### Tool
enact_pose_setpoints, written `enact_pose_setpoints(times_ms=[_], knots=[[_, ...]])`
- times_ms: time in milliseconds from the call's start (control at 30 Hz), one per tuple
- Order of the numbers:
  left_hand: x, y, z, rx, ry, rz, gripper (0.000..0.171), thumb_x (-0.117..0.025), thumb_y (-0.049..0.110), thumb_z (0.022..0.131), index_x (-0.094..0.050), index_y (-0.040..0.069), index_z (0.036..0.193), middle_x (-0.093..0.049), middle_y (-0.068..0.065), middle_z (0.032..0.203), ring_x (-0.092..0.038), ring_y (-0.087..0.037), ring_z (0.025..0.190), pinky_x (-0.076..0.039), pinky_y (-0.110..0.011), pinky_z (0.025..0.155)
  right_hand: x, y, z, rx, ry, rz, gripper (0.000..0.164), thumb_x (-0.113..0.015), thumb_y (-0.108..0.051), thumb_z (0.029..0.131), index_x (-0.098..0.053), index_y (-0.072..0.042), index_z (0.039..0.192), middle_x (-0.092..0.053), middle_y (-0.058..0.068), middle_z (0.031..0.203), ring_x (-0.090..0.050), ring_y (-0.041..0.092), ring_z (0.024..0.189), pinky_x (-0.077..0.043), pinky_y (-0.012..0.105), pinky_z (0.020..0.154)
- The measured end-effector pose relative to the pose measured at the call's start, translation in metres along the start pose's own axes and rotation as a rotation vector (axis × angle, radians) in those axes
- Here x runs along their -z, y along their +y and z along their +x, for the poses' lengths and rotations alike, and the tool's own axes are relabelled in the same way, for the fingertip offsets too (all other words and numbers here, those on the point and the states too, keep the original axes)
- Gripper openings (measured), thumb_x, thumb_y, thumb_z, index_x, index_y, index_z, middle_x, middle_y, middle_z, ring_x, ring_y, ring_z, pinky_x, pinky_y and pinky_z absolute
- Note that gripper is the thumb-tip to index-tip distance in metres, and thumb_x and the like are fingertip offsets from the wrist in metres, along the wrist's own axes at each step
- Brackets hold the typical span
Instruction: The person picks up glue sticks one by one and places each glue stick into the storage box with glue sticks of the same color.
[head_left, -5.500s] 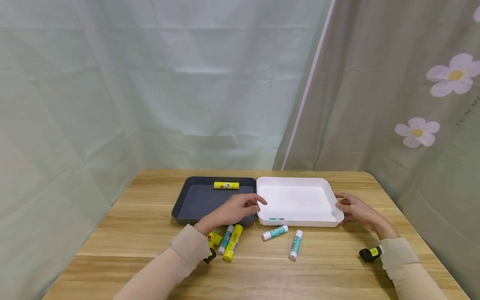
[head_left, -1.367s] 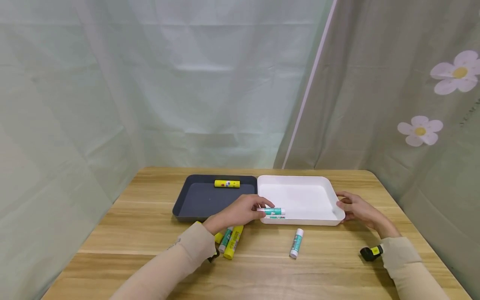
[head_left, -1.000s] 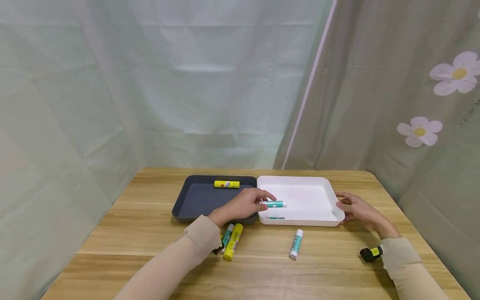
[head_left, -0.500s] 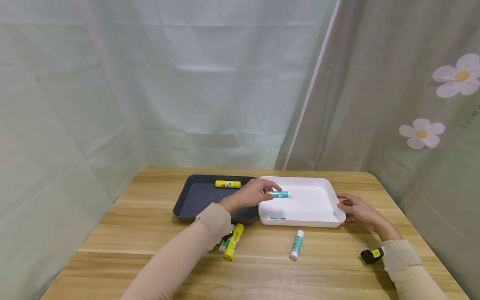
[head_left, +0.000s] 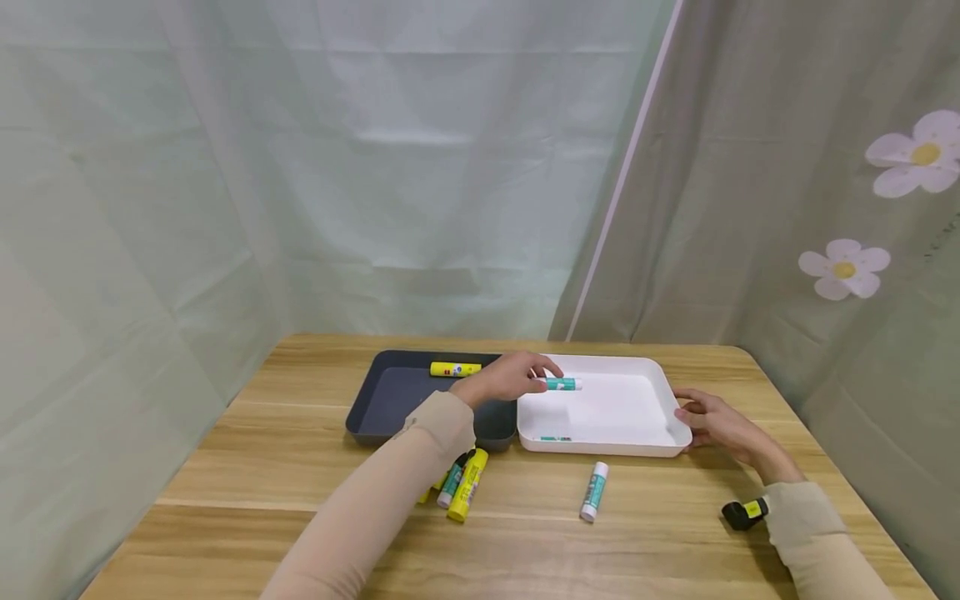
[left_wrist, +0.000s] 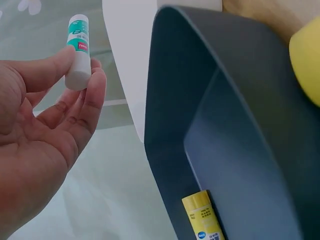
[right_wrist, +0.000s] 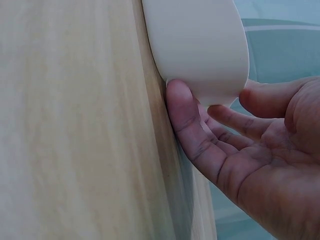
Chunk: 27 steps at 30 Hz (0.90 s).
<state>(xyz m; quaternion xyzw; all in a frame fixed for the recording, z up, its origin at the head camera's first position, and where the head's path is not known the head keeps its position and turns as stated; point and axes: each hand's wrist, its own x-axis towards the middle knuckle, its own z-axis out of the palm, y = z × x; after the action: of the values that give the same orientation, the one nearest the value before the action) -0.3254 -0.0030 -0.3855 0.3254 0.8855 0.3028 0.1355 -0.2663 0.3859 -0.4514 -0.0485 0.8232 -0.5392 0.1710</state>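
Wooden table (head_left: 262, 467), dark tray (head_left: 401, 400) and white tray (head_left: 622, 412) — side by side, a hand at work on each end of the white one.
Right hand (head_left: 720, 427), fingers curled, grips its right end; left hand (head_left: 512, 377) is nearly closed. A yellow glue stick (head_left: 455, 369) lies in the dark tray; a green-and-white glue stick (head_left: 564, 384) — pinched between left thumb and fingers — is above the white tray.

Creased pale grey-green fabric sheeting (head_left: 450, 183) hangs behind a light-brown wood-grain table (head_left: 262, 467) with rounded far corners. At right, beyond a thin pinkish-white slanting strip (head_left: 623, 171), taupe-grey fabric (head_left: 720, 250) bears large white yellow-centred printed flowers (head_left: 844, 269).
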Motion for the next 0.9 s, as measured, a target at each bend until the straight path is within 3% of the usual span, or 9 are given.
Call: enact_pose_setpoints(times_ms=[167, 400, 600, 900], knots=[[0.001, -0.002, 0.005, -0.027, -0.003, 0.019, 0.031, -0.063, 0.006, 0.103, -0.072, 0.013, 0.132, -0.068, -0.011, 0.124, -0.063, -0.023, 0.108, -0.055, -0.031, 0.083, -0.001, 0.000, -0.001, 0.005, -0.011, 0.012, 0.067, -0.051, -0.017, 0.110, -0.016, 0.016, 0.156, -0.050, 0.036, 0.132, -0.067, 0.029, 0.095, -0.060, 0.040, 0.079], [-0.002, -0.003, 0.020, 0.003, -0.006, 0.046, 0.030, -0.062, 0.008, 0.104, -0.072, 0.013, 0.132, -0.067, -0.010, 0.131, -0.062, -0.025, 0.117, -0.055, -0.034, 0.092, 0.002, 0.002, -0.002, 0.008, -0.008, 0.005, 0.068, -0.052, -0.018, 0.110, -0.015, 0.015, 0.157, -0.047, 0.039, 0.135, -0.066, 0.029, 0.095, -0.060, 0.039, 0.079], [-0.004, -0.005, 0.032, 0.003, -0.025, 0.067, 0.029, -0.064, 0.008, 0.103, -0.073, 0.013, 0.130, -0.068, -0.010, 0.129, -0.062, -0.024, 0.116, -0.054, -0.031, 0.090, 0.001, 0.002, -0.001, 0.006, -0.008, 0.006, 0.069, -0.053, -0.019, 0.110, -0.016, 0.015, 0.156, -0.047, 0.038, 0.135, -0.066, 0.030, 0.096, -0.060, 0.040, 0.079], [-0.005, -0.001, 0.037, 0.041, -0.052, 0.056, 0.028, -0.065, 0.009, 0.103, -0.074, 0.012, 0.129, -0.068, -0.012, 0.128, -0.064, -0.024, 0.111, -0.055, -0.030, 0.086, -0.001, 0.001, 0.001, 0.004, -0.004, -0.005, 0.067, -0.053, -0.020, 0.110, -0.018, 0.015, 0.156, -0.048, 0.037, 0.134, -0.067, 0.030, 0.096, -0.060, 0.039, 0.079]])
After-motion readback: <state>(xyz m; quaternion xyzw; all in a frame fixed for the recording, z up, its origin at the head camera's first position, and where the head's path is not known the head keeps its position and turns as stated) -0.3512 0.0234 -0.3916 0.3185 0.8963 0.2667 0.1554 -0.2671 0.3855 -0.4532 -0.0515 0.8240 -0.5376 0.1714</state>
